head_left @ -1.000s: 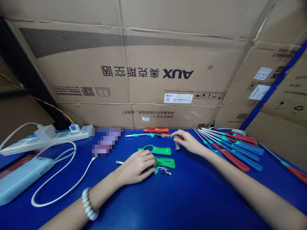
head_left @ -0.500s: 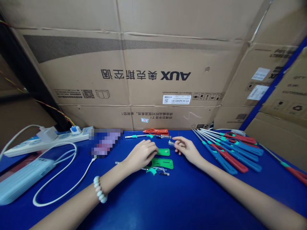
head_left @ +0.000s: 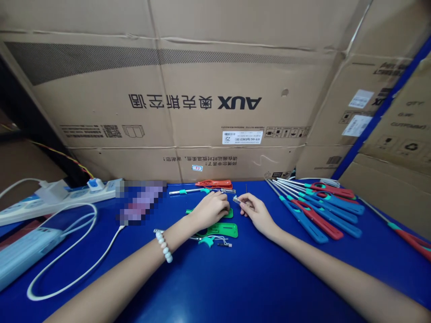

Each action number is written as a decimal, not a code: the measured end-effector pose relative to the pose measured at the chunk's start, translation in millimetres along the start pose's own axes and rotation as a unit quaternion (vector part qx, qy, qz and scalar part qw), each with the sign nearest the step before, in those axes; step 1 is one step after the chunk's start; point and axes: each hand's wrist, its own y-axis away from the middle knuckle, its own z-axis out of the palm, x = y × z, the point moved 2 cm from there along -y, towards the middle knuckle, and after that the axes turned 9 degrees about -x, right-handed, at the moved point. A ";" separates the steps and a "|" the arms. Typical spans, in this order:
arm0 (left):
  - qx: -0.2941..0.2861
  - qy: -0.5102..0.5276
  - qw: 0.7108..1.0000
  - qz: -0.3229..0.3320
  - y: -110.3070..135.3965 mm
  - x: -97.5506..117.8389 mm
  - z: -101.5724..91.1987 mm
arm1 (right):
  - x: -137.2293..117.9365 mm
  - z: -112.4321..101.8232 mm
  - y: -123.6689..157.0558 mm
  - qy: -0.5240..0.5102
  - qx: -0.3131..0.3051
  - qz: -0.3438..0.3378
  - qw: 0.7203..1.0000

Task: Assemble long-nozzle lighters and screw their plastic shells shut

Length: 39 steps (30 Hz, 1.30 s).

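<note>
My right hand (head_left: 257,213) pinches a small clear cylinder (head_left: 237,200), its near end tucked between thumb and fingers. My left hand (head_left: 213,209) is just left of it, fingers curled down over a green handle half (head_left: 229,212); whatever the fingertips grip is hidden. Closer to me lies a second green handle half (head_left: 227,230), hollow side up. Beside it are a teal trigger piece (head_left: 206,242) and a small black igniter (head_left: 224,245) with thin wires. Beyond the left hand lie a metal lighter tube (head_left: 175,192) with teal parts and an orange-red handle (head_left: 215,184).
Several blue and red long-necked lighters (head_left: 310,220) are fanned out at right, with another red one (head_left: 406,237) at the edge. At left are a power strip (head_left: 84,193), a light blue power bank (head_left: 30,255) and a white cable (head_left: 63,291). Cardboard (head_left: 202,58) walls the back.
My left hand has moved right and slightly away from me, nearer the clear cylinder in my right hand. The whole view has shifted a little, so the table things sit further left.
</note>
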 end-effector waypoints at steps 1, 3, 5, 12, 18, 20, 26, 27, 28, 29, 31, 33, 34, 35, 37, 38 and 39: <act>0.002 0.003 1.000 -0.002 -0.4 -0.1 0.9 | 0.2 0.2 0.0 0.000 -0.001 0.000 1.000; 0.005 0.011 1.000 -0.008 -1.6 0.4 1.8 | 0.9 0.5 -0.2 0.002 -0.003 0.000 1.000; 0.009 0.022 1.000 -0.015 -2.6 1.6 1.3 | 1.7 0.6 -0.5 0.003 -0.005 0.000 1.000; 0.053 0.112 0.988 -0.089 12.5 3.0 -10.2 | -9.7 1.2 2.2 0.012 -0.032 -0.007 0.999; 0.073 0.253 0.957 -0.122 60.9 19.1 -12.8 | -38.9 16.4 16.3 0.101 -0.090 -0.056 0.989; 0.062 0.266 0.955 -0.116 74.2 27.1 -13.4 | -43.4 23.0 22.8 0.123 -0.109 -0.063 0.984; 0.067 0.253 0.960 -0.101 85.0 31.0 -13.4 | -43.5 31.4 35.1 0.186 -0.131 -0.089 0.970; 0.070 0.251 0.960 -0.102 84.7 29.6 -12.3 | -43.0 31.3 35.7 0.191 -0.126 -0.092 0.969; 0.074 0.252 0.959 -0.103 84.4 28.3 -11.2 | -42.8 31.2 36.0 0.195 -0.121 -0.095 0.969; 0.078 0.256 0.958 -0.102 84.3 27.6 -10.1 | -42.7 31.3 36.2 0.199 -0.118 -0.100 0.968; 0.089 0.266 0.955 -0.094 84.3 27.5 -8.5 | -43.3 32.3 36.5 0.212 -0.119 -0.115 0.963; 0.101 0.278 0.952 -0.078 84.3 28.8 -7.6 | -44.3 33.9 37.1 0.229 -0.124 -0.133 0.956; 0.106 0.284 0.950 -0.071 84.1 29.5 -7.3 | -44.8 34.6 37.3 0.238 -0.126 -0.141 0.953; 0.110 0.291 0.948 -0.067 83.8 30.0 -7.0 | -45.3 35.1 37.6 0.245 -0.126 -0.147 0.950; 0.116 0.309 0.942 -0.066 82.9 30.4 -5.9 | -45.9 35.6 38.0 0.255 -0.125 -0.152 0.946; 0.118 0.322 0.937 -0.069 82.3 30.3 -5.1 | -46.1 35.6 38.1 0.258 -0.124 -0.153 0.946; 0.120 0.338 0.931 -0.073 81.7 30.2 -4.1 | -46.4 35.5 38.1 0.261 -0.124 -0.154 0.945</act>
